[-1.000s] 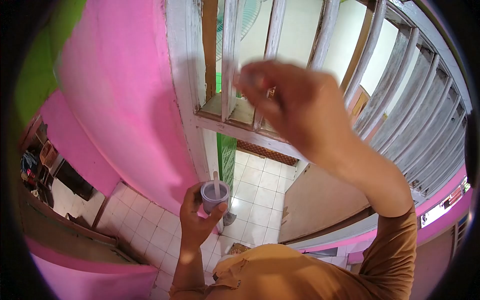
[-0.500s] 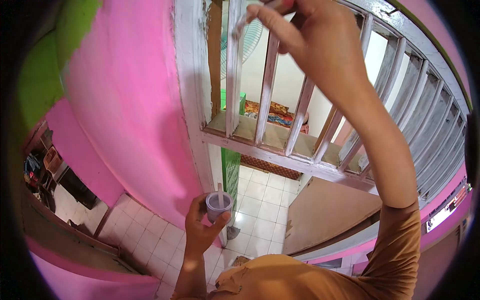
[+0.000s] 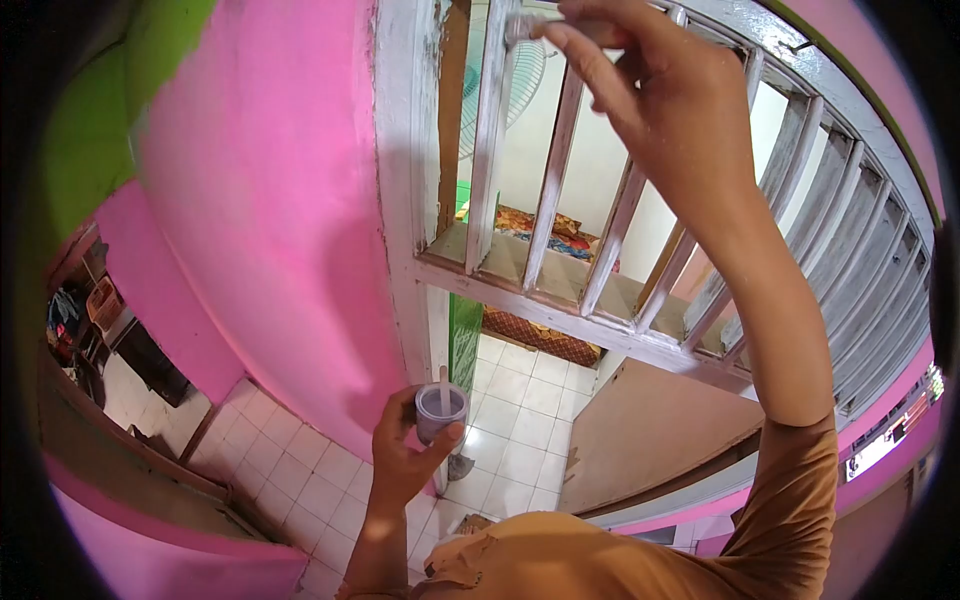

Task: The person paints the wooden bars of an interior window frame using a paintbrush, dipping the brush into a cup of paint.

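Low in the middle of the view, my left hand (image 3: 408,455) is wrapped round a small pale purple cup (image 3: 438,425). A flat, light stick (image 3: 444,390) stands up out of the cup. Higher up, my right hand (image 3: 670,85) grips a paintbrush (image 3: 521,30), its handle mostly hidden by the fingers. The bristles are at the upper part of a whitish wooden slat (image 3: 487,150), seemingly touching it. Worn, patchy white paint covers this slat and the ones to its right.
A pink wall (image 3: 270,200) curves along the left, meeting the white frame post (image 3: 403,200). Behind the slats are a fan (image 3: 520,85) and patterned bedding (image 3: 545,235). Below lie white floor tiles (image 3: 510,420) and a brown door panel (image 3: 650,430).
The view has shifted slightly, with the slats now further right. My right hand has moved a little right and down, bringing more of the brush into sight. My left hand keeps holding the cup.
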Demonstrator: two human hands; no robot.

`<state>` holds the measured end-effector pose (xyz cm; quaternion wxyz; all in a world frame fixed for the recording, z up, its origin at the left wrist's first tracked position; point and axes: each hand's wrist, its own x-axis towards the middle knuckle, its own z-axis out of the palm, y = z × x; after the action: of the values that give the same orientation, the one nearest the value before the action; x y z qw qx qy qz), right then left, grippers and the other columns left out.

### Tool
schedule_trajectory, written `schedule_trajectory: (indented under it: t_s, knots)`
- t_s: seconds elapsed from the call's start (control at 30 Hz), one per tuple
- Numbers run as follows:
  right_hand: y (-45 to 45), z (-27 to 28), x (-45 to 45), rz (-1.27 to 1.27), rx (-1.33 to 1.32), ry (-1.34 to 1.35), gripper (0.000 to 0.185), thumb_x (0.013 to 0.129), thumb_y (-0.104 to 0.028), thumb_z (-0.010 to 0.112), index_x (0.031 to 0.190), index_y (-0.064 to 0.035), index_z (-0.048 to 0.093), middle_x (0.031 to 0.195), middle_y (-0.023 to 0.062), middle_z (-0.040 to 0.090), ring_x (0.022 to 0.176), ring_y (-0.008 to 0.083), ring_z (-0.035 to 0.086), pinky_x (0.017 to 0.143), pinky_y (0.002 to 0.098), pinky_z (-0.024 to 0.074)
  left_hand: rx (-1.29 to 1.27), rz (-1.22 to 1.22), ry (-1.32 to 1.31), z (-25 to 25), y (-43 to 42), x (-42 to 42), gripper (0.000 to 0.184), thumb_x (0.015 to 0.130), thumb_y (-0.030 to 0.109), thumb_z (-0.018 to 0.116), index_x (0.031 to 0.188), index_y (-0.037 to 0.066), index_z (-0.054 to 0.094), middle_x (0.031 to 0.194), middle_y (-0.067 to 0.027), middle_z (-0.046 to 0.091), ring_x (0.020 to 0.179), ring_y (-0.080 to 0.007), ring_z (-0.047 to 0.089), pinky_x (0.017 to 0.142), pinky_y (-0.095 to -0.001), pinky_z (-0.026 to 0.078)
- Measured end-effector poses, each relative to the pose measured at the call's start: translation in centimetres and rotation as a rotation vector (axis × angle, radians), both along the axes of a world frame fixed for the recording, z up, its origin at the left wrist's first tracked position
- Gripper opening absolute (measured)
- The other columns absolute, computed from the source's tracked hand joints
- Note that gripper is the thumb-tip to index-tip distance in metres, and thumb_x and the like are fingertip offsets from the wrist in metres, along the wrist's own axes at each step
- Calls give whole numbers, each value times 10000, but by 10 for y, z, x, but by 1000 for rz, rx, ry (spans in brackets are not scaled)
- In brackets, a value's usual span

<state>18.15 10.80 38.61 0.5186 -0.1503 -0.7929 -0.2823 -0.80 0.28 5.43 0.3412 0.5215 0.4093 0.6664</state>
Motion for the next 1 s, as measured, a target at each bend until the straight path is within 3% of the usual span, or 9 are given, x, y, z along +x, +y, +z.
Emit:
schedule_trajectory:
  t_s: [0.13, 0.2, 0.27, 0.47, 0.57, 0.6, 0.83, 1.0]
  knots:
    - [-1, 16, 3, 176, 46, 106, 120, 937, -85, 707, 948, 31, 678, 719, 79, 712, 550, 88, 637, 453, 215, 487, 14, 24, -5, 3, 0, 2, 555, 831, 202, 842, 1238, -23, 538, 1081, -113, 683, 1011, -184, 667, 917, -322, 516]
    - [-10, 19, 5, 244, 34, 142, 112, 941, -78, 702, 946, 31, 676, 703, 58, 703, 543, 60, 621, 437, 186, 473, -41, -16, 37, 3, -4, -2, 550, 830, 121, 823, 1275, -1, 524, 1143, -92, 654, 1087, -180, 629, 953, -329, 495]
    - [-19, 20, 2, 171, 217, 104, 110, 941, -82, 706, 935, 23, 674, 659, 52, 687, 522, 52, 606, 424, 180, 459, -43, -4, 42, 0, -4, -5, 548, 833, 133, 823, 1273, 0, 525, 1139, -93, 656, 1082, -179, 630, 950, -329, 495]
    - [-13, 25, -1, 129, 213, 123, 127, 929, -82, 730, 880, 22, 677, 600, 31, 647, 500, 37, 578, 404, 178, 418, -43, -16, 7, -6, -3, -3, 549, 843, 159, 820, 1270, -3, 516, 1132, -95, 659, 1058, -180, 639, 940, -323, 499]
    - [-9, 23, -8, 189, 107, 35, 161, 920, -97, 748, 843, 27, 680, 601, 34, 655, 491, 38, 564, 397, 197, 411, 19, 41, 12, -11, 0, -1, 537, 827, 180, 838, 1227, -15, 538, 1067, -119, 683, 1001, -185, 678, 877, -326, 537]
    - [-13, 17, -17, 43, 176, 47, 172, 914, -105, 755, 829, 26, 683, 598, 38, 659, 490, 43, 564, 400, 201, 411, 16, 46, 10, -13, 0, -1, 536, 826, 176, 838, 1227, -15, 537, 1070, -119, 680, 1001, -186, 678, 878, -328, 537]
    - [-3, 13, -34, -256, 320, 5, 191, 887, -129, 773, 810, 30, 700, 620, 84, 698, 501, 72, 605, 411, 234, 444, -64, 2, -52, -23, -3, -7, 537, 839, 164, 821, 1255, 3, 522, 1124, -97, 664, 1070, -182, 639, 976, -341, 487]
    - [-3, 23, -43, -460, 352, -205, 187, 902, -133, 755, 822, 31, 716, 636, 97, 704, 492, 133, 627, 423, 257, 470, -56, 8, -73, -32, 3, -8, 545, 827, 177, 828, 1247, 7, 525, 1126, -95, 666, 1075, -183, 639, 986, -354, 484]
